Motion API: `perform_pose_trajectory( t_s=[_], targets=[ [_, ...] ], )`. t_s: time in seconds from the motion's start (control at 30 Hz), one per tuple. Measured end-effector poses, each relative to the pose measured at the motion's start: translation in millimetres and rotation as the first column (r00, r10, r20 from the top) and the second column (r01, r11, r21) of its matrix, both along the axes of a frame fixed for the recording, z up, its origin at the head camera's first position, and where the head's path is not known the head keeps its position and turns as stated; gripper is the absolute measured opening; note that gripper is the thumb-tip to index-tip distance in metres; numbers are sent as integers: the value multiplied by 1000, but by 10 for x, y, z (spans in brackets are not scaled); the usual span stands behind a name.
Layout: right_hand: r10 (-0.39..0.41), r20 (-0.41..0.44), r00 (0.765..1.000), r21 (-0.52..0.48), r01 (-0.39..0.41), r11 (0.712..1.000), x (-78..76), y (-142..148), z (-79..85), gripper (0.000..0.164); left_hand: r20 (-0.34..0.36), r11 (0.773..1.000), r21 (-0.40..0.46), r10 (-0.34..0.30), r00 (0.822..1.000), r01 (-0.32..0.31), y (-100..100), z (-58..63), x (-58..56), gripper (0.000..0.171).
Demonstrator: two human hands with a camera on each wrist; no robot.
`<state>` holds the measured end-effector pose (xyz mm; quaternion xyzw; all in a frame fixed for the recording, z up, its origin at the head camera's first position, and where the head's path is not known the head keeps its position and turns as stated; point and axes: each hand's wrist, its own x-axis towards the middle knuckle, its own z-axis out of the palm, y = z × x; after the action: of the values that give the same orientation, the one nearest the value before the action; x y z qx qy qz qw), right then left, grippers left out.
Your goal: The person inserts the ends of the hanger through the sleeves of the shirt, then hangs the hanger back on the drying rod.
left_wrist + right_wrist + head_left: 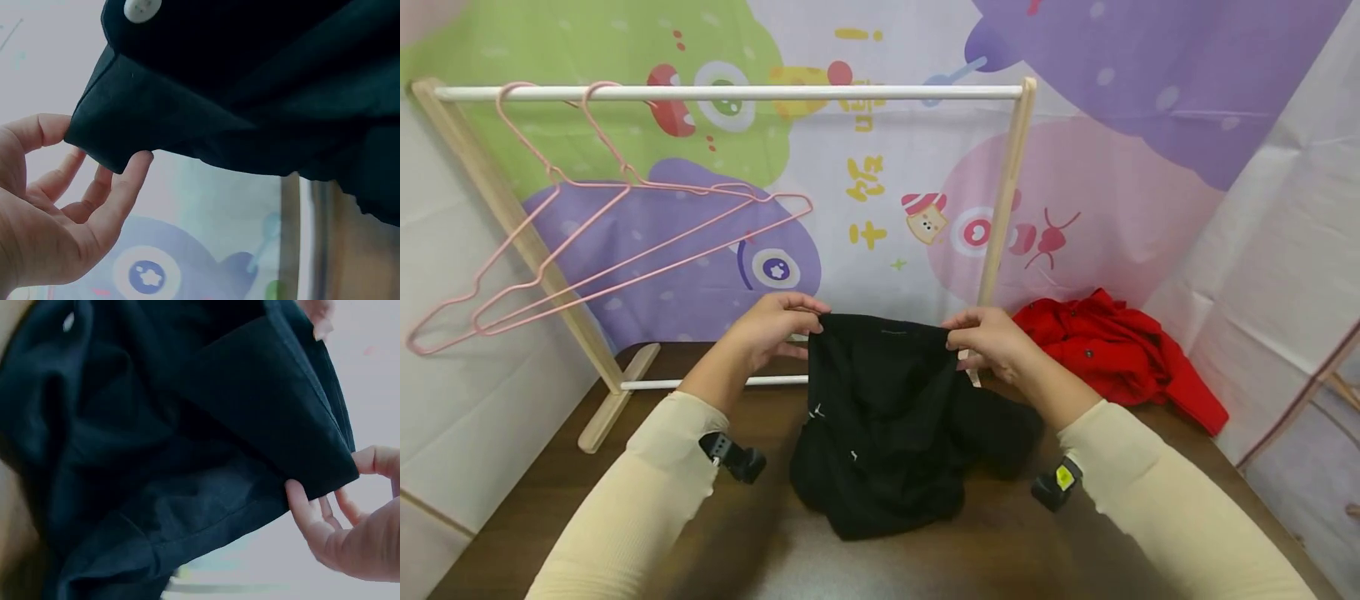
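Observation:
A black shirt (887, 400) hangs between my two hands, its top edge stretched nearly level and its lower part bunched on the table. My left hand (775, 327) pinches the left corner of that edge. At the opposite corner, my right hand (996, 340) grips the cloth between thumb and fingers. The left wrist view shows a white button (142, 9) near the pinched corner. In the right wrist view a folded flap of the shirt (275, 406) runs to the right fingertips (299, 490).
A rack with a white rail (850, 92) and wooden posts stands behind the shirt. Two pink hangers (617, 183) hang at its left. A red garment (1112, 350) lies crumpled at the right on the brown table (737, 542). A cartoon-printed cloth (880, 250) backs the scene.

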<state>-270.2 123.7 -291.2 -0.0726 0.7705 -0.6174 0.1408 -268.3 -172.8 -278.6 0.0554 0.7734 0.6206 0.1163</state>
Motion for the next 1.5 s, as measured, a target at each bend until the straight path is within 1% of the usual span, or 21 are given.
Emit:
perform_pose_trajectory(
  t_s=[0.07,0.17,0.23,0.3,0.4,0.47,0.53,0.6,0.67,0.77,0.8,0.9,0.93,1.0,1.03,1.1,1.17,1.23,1.4,1.5],
  targets=[
    [16,-46,999,46,-14,999,-28,64,75,33,-20,1000,-19,-9,1000,8,18,67,-7,34],
    [44,-91,995,107,-34,994,-72,155,179,33,-55,998,-54,-17,998,14,53,178,-21,32],
    [57,-117,992,128,-41,991,-103,209,248,33,-80,997,-79,-17,997,11,79,264,-30,30],
    [50,-145,988,125,-32,992,-134,255,317,31,-104,996,-93,-20,994,11,98,353,-44,28],
    [53,-204,978,124,-28,992,-159,316,427,30,-142,992,-118,-53,988,37,102,484,-67,29],
    [69,-240,968,140,-36,990,-162,349,496,29,-159,988,-137,-89,983,67,87,554,-80,30],
    [105,-265,959,175,-59,983,-154,377,554,30,-172,980,-175,-127,977,97,63,600,-89,31],
    [138,-275,951,211,-80,974,-149,398,590,30,-179,968,-220,-164,970,123,42,609,-100,31],
    [169,-273,947,250,-100,963,-152,419,593,32,-185,951,-269,-203,961,149,22,584,-111,31],
    [225,-258,940,293,-146,945,-181,452,527,34,-182,920,-332,-278,943,208,-13,494,-128,31],
    [247,-247,937,306,-167,937,-192,466,492,34,-177,908,-348,-310,934,235,-25,457,-131,31],
    [325,-231,917,335,-239,911,-229,512,366,34,-161,870,-377,-398,903,316,-64,326,-154,31],
    [346,-224,911,342,-259,903,-238,527,322,34,-154,862,-383,-414,897,332,-76,285,-157,31],
    [381,-208,901,362,-291,886,-252,554,236,33,-144,855,-384,-428,892,348,-94,204,-159,32],
    [394,-203,897,372,-301,878,-258,563,191,33,-138,857,-380,-424,895,348,-105,161,-157,32],
    [411,-180,894,377,-323,868,-263,570,108,34,-127,868,-371,-400,908,330,-122,79,-151,32],
    [416,-159,896,384,-332,862,-265,568,35,35,-116,877,-364,-377,919,314,-122,6,-141,33],
    [411,-141,901,377,-335,863,-259,558,-24,38,-106,885,-357,-356,929,299,-116,-70,-138,33],
    [361,-115,926,346,-303,888,-230,511,-127,41,-103,899,-341,-325,940,274,-91,-249,-148,33],
    [348,-95,933,304,-305,902,-223,485,-200,42,-97,896,-346,-329,939,278,-96,-315,-134,39]
  ],
)
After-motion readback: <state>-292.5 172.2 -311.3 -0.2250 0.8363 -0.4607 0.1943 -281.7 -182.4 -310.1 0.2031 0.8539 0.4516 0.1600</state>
